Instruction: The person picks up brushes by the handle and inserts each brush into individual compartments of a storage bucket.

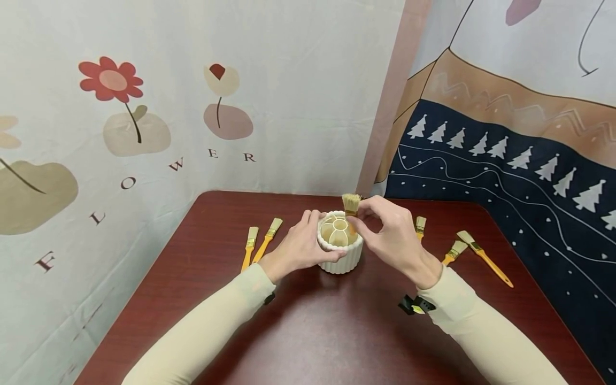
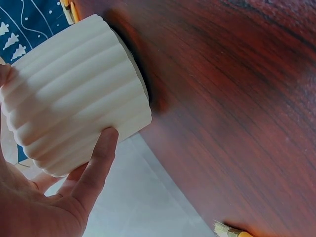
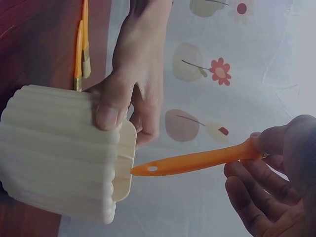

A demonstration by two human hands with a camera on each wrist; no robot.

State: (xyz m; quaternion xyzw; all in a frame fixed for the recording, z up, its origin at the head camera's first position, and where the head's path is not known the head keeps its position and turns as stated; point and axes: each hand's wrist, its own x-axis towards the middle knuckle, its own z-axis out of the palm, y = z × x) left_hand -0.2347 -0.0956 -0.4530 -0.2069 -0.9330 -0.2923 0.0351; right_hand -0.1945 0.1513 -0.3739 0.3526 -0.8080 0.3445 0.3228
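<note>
A cream ribbed round brush pot (image 1: 339, 263) stands on the table, its top divided by an insert into several compartments around a central ring. My left hand (image 1: 302, 243) grips the pot from the left, thumb on the near side and fingers at the far rim; the left wrist view shows fingers against the ribbed wall (image 2: 74, 89). Over the pot's right side, my right hand (image 1: 392, 232) pinches a paintbrush (image 1: 351, 203) near its ferrule, bristles up. In the right wrist view its orange handle (image 3: 197, 162) points at the insert (image 3: 125, 165); whether the tip is inside cannot be told.
Two paintbrushes lie left of the pot, one (image 1: 249, 248) beside another (image 1: 267, 239). On the right lie a brush (image 1: 421, 227) partly behind my right hand, a second brush (image 1: 454, 252) and a third (image 1: 486, 260). Printed cloths (image 1: 298, 107) hang behind the dark red table (image 1: 192, 299).
</note>
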